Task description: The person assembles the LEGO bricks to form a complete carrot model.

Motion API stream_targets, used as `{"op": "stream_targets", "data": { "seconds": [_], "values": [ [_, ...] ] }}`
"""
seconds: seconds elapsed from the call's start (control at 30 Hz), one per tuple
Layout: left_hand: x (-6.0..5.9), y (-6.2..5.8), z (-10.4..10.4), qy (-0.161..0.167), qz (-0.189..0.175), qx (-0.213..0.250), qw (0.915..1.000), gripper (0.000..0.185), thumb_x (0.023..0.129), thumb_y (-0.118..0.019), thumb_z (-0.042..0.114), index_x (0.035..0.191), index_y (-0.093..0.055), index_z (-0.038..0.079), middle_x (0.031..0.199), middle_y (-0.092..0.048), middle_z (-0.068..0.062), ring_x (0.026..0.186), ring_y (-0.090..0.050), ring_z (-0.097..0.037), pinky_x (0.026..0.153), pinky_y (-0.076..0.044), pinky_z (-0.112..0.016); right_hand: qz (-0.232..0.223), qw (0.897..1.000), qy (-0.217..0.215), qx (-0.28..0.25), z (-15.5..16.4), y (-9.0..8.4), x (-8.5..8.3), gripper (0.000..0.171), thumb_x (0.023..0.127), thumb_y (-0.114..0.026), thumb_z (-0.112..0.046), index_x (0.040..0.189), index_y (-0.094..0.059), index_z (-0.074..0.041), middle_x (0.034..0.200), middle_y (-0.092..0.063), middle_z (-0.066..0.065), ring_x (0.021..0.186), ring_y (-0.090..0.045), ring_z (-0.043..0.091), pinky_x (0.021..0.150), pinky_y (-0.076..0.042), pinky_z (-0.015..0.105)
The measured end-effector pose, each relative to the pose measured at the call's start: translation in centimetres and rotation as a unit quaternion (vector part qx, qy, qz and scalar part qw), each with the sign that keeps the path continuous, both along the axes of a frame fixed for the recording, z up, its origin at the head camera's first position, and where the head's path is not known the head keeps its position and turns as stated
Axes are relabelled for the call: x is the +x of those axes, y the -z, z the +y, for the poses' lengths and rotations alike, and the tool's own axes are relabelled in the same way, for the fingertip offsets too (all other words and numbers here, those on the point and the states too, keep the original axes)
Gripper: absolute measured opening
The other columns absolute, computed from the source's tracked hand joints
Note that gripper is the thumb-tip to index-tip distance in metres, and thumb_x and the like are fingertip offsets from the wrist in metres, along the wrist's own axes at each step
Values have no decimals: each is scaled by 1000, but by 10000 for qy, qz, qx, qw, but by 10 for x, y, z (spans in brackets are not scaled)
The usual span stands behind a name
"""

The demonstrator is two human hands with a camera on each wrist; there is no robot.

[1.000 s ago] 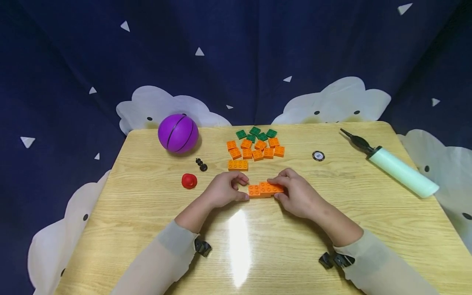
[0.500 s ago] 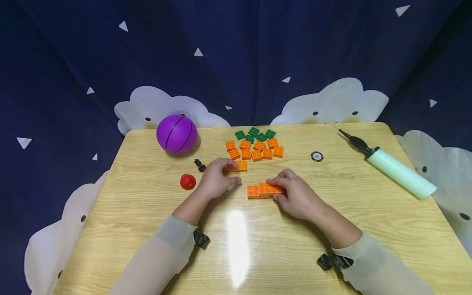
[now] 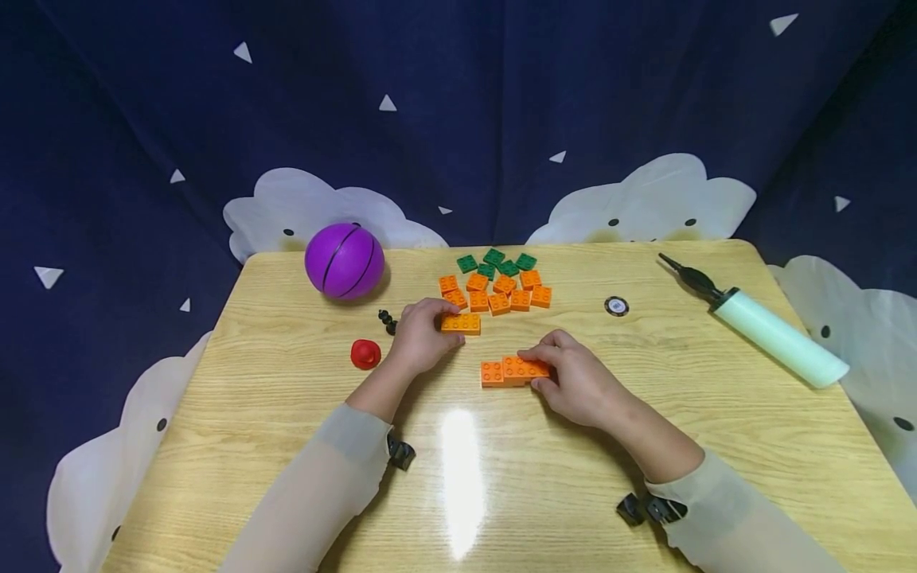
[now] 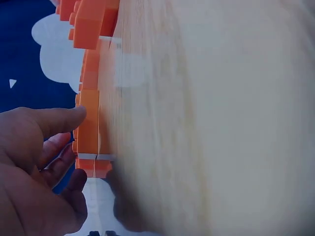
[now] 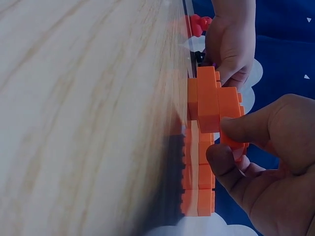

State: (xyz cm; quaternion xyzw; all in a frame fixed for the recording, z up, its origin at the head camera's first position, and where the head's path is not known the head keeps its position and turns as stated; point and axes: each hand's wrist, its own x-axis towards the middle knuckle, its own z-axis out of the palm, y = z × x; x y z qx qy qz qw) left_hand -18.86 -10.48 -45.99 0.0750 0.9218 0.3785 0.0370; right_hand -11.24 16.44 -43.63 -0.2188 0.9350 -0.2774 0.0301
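Note:
My left hand pinches a long orange brick lying on the wooden table, thumb below and fingers above; the left wrist view shows the thumb against the long orange brick. My right hand holds a stack of orange bricks near the table's middle, finger and thumb on its right end. In the right wrist view the stack of orange bricks sits between thumb and finger of my right hand. A cluster of loose orange bricks with green bricks behind lies further back.
A purple ball sits at the back left. A red cap and a small black piece lie left of my left hand. A black-and-white disc and a pale green pump lie to the right.
My left hand left the stacked bricks, moved back and left, and took hold of the long orange brick. The right hand stayed on the stack.

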Motion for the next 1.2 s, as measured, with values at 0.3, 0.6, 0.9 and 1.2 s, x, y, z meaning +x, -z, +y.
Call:
{"op": "stream_targets", "data": {
  "seconds": [0.3,0.6,0.9,1.2],
  "values": [
    [0,0,0,-9,-142,-192,9997,33,86,-86,16,117,-74,15,127,-68,-5,126,-53,-30,113,-33,-44,-28,10000,-12,31,-1,-1,0,42,90,-79,-9,131,-72,-10,116,-57,6,89,-56,20,83,-52,39],
    [6,-4,0,155,-360,-182,9991,31,88,-84,17,117,-73,15,122,-70,-3,114,-57,-27,108,-41,-44,-48,10000,-23,-17,-1,-1,-1,42,90,-79,-9,131,-71,-9,117,-57,7,93,-58,21,86,-53,41],
    [14,-7,-1,268,-282,-88,9992,30,88,-85,17,115,-73,15,116,-71,-1,107,-55,-26,100,-44,-42,-50,10000,-34,-8,0,-1,-1,42,90,-78,-9,132,-71,-9,116,-57,7,91,-57,21,84,-52,40],
    [24,-10,-2,341,-282,27,9990,29,88,-85,16,114,-73,19,116,-69,2,103,-56,-23,97,-46,-41,-64,10000,-37,8,1,-1,-2,42,90,-77,-8,131,-71,-9,115,-57,7,89,-55,19,82,-51,39]
  ]
}}
